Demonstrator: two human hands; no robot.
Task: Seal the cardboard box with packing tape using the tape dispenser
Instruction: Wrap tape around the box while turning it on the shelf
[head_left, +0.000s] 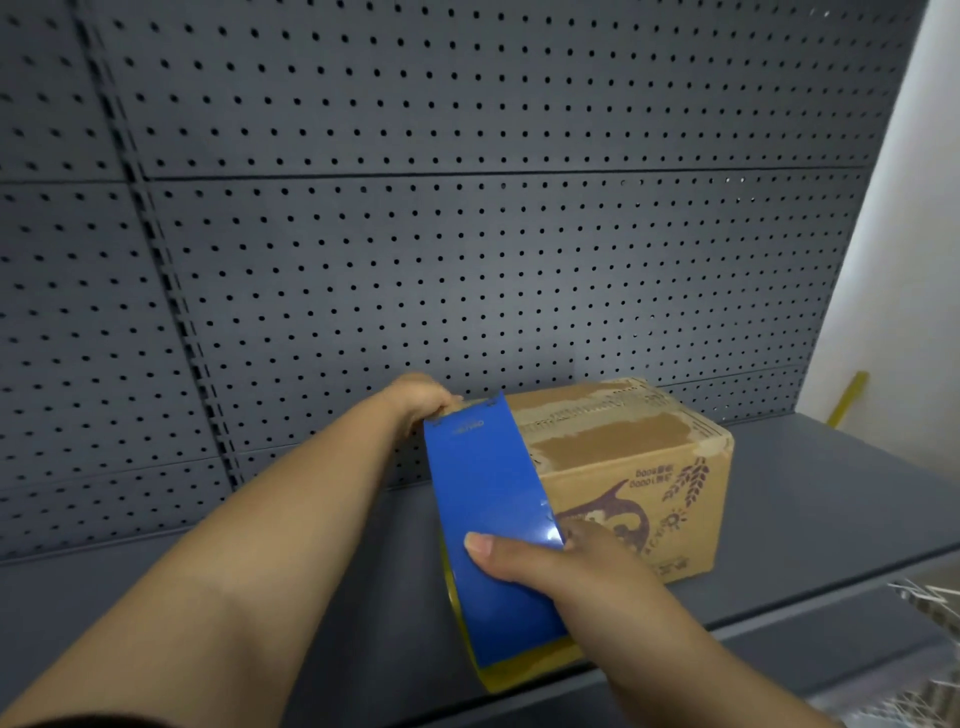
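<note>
A brown cardboard box (631, 467) with printed drawings on its side stands on a grey shelf (810, 499); its top flaps lie flat and carry torn old-tape marks. My right hand (561, 564) grips a blue tape dispenser (493, 525) holding a yellowish tape roll (524, 670), raised in front of the box's left end. My left hand (421, 400) rests on the box's far left top corner, partly hidden behind the dispenser's upper edge. Whether any tape touches the box is hidden by the dispenser.
A dark grey pegboard wall (467, 234) rises directly behind the box. A white wall (904, 260) stands at the right with a yellow strip (849, 397) leaning at its base. A white mesh object (930, 603) shows at the lower right below the shelf edge.
</note>
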